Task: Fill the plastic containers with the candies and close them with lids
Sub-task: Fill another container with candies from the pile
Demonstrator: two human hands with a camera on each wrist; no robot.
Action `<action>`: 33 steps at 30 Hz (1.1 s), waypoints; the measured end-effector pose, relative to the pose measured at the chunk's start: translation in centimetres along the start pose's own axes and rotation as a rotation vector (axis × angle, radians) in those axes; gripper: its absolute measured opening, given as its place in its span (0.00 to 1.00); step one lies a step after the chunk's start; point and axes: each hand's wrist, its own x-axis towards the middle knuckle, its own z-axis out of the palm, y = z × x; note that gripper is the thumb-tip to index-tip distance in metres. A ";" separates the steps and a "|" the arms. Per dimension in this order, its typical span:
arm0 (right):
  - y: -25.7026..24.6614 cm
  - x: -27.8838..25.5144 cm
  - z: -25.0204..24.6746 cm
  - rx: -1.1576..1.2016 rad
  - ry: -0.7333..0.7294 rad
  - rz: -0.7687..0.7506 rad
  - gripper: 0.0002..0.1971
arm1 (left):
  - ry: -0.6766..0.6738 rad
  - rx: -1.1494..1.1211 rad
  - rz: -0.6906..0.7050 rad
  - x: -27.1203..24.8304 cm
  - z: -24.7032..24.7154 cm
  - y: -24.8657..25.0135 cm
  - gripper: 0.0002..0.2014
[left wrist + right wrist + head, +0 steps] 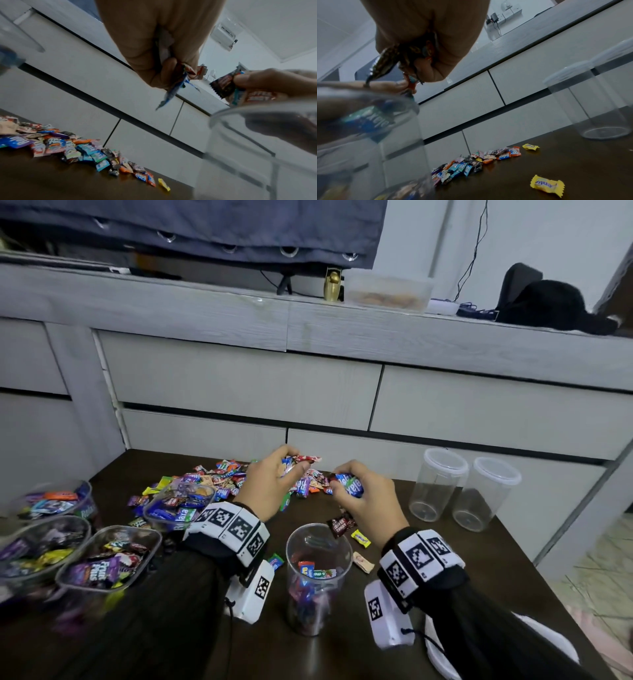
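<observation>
Head view. Left hand (270, 484): fingers curled round a clutch of candies, raised above the loose candy pile (219, 477) at the tabletop's far edge. Right hand (370, 501): likewise closed on wrapped candies, a blue one showing. Open container (318, 577): near the tabletop's front edge, between the wrists, part filled. Two lidded containers (462, 491): far right corner, nothing visible inside. Filled tubs (68, 542): left edge, blurred, lids not discernible.

Left wrist view. Left hand (163, 54) pinches several wrappers, one dangling; count unreadable. Container rim (257, 115) cut off at right.

Right wrist view. Right hand (423, 47) grips a crumpled bunch; contents mostly hidden in the palm. Stray yellow candy (547, 185) lies apart.

Step judged: gathering handfuls. Next move calls for carrying both loads over the open mouth and releasing.
</observation>
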 end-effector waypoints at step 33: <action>-1.5 -4.2 2.3 -0.139 -0.386 -0.290 0.07 | -0.026 -0.030 0.019 -1.0 -0.3 0.0 0.06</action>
